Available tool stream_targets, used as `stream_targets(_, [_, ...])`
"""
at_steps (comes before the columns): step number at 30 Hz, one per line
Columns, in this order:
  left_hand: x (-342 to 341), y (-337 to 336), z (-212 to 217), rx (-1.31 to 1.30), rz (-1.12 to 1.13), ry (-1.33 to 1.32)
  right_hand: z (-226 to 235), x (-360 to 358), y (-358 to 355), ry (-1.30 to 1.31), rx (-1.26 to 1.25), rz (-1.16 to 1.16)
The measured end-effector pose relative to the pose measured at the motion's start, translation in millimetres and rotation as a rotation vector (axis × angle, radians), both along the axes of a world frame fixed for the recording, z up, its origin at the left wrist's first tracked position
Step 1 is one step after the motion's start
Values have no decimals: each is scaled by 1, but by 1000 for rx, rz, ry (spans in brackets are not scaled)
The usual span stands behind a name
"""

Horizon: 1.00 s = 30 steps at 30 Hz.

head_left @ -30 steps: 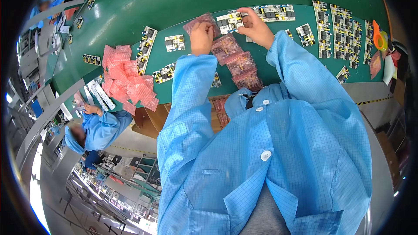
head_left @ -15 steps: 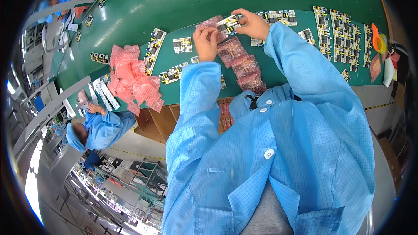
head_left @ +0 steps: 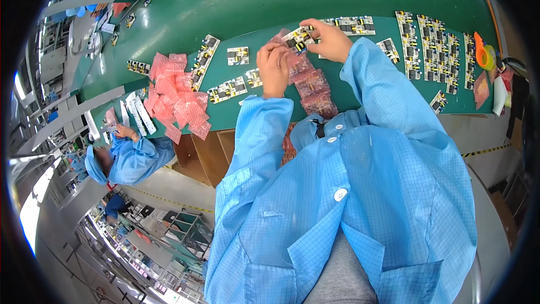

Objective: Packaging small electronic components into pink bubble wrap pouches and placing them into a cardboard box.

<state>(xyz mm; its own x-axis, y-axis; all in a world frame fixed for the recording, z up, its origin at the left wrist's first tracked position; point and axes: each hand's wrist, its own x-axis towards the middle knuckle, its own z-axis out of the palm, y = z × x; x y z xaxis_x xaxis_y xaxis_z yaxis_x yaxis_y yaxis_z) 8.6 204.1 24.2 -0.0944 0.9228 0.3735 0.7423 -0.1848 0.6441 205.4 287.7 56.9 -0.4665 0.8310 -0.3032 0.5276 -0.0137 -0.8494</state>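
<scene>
My right hand (head_left: pixel 332 41) pinches a circuit board (head_left: pixel 298 38) with yellow and black parts, raised above the green table. Just left of it, my left hand (head_left: pixel 273 69) has its fingers curled at a pink bubble bag (head_left: pixel 279 36), partly hidden behind the hand and the board. The board lies over this bag; whether any of it is inside I cannot tell. Below my hands runs an overlapping row of pink bubble bags (head_left: pixel 313 84) with dark boards showing through, reaching toward my body.
At left is a loose heap of pink bubble bags (head_left: pixel 174 95). Circuit boards stand in rows at right (head_left: pixel 436 50), with more boards (head_left: pixel 228 90) left of my hands. An orange tape dispenser (head_left: pixel 481 56) sits far right. A co-worker in blue (head_left: pixel 138 160) works at left.
My right hand has tilted the board and brought it slightly lower. My left hand's fingers have curled in closer beneath it. The whole view has shifted a little.
</scene>
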Motion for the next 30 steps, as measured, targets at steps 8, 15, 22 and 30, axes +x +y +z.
stream_targets(8, [19, -25, 19, 56, -10, 115, 50, 10, -27, -167, 298, 125])
stream_targets(15, [35, -48, 31, 16, 8, -24, 33, 26, -34, -20, 92, 50])
stream_targets(22, [49, -70, 36, 14, 78, -111, 28, 31, -51, -34, 83, 128])
stream_targets(30, [59, -82, 43, 9, 125, -98, 22, 32, -80, 87, 41, 63])
